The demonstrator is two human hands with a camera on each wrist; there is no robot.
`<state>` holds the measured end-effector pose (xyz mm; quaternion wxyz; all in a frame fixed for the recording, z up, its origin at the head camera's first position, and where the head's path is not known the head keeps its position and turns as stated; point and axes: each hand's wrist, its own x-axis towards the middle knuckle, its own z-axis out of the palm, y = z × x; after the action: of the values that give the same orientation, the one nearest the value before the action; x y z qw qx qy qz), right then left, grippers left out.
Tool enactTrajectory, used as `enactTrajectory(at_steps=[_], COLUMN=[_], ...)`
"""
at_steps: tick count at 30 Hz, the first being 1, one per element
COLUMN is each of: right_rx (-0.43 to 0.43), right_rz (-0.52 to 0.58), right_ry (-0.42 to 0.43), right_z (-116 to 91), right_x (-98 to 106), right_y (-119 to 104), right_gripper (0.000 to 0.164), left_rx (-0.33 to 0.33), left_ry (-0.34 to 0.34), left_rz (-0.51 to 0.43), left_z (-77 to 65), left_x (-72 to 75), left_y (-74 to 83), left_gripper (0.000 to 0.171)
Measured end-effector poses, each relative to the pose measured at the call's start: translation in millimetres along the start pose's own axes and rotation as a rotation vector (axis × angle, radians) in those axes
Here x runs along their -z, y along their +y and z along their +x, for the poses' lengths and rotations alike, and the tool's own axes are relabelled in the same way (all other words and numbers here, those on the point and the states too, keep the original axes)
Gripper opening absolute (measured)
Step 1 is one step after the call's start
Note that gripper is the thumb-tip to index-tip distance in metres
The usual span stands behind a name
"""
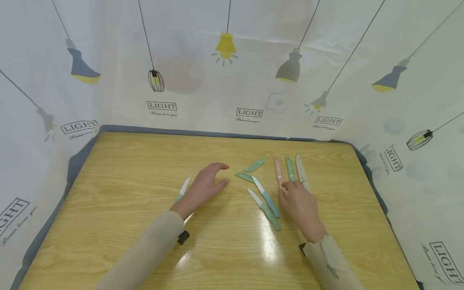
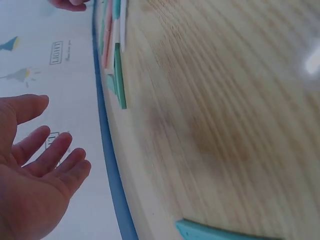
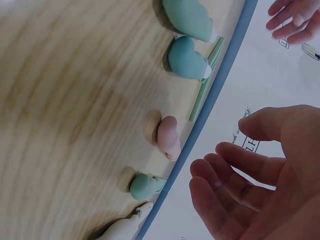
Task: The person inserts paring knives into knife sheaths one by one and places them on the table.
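My right hand (image 1: 299, 201) hovers with loosely bent fingers over the handles of a pink sheathed knife (image 1: 277, 167), a green sheathed knife (image 1: 290, 167) and a cream sheathed knife (image 1: 301, 171). In the right wrist view its fingers hold nothing, apart from the pink handle (image 3: 168, 136). Left of them lie a bare-bladed blue knife (image 1: 270, 201) and a bare-bladed green knife (image 1: 270, 215). My left hand (image 1: 204, 183) is held over the table, thumb and fingers spread, gripping nothing. Beneath that wrist, another bare white blade (image 1: 184, 186) shows, its green handle partly hidden by the arm.
Two loose green sheaths lie between the hands, an upper sheath (image 1: 255, 164) and a lower sheath (image 1: 244, 176) by the blue knife's tip. The wooden table (image 1: 145, 157) ends at a dark blue edge, with a printed lamp-pattern curtain (image 1: 203, 112) behind.
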<state>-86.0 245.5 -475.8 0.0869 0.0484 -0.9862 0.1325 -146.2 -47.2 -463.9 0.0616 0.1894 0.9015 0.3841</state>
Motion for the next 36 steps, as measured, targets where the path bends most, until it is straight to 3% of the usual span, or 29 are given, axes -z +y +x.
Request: enactTrajectory(at_steps=[6,13,24,36], right_rx=[-0.029,0.028,0.009,0.011], right_rz=[0.033,0.027,0.018,0.027], right_ry=[-0.032,0.034,0.025,0.025], right_z=[-6,-11,-12,-14], right_x=[-2,-4,-6,-8], right_y=[-4,-6,-8,-7], right_gripper=[0.028,0.023,0.022,0.023], left_rx=[-0.032,-0.129,-0.176,-0.186], left_ry=[-0.105,-0.134,-0.228,-0.266], left_rz=[0.090,0.226,0.344,0.456], left_z=[23.5,41.3,56.6,64.9], left_x=[-12.7,-28.5,-40.0,-49.7], left_y=[1.8,-1.6,2.0,1.5], left_gripper=[0.048,0.056,0.049,0.042])
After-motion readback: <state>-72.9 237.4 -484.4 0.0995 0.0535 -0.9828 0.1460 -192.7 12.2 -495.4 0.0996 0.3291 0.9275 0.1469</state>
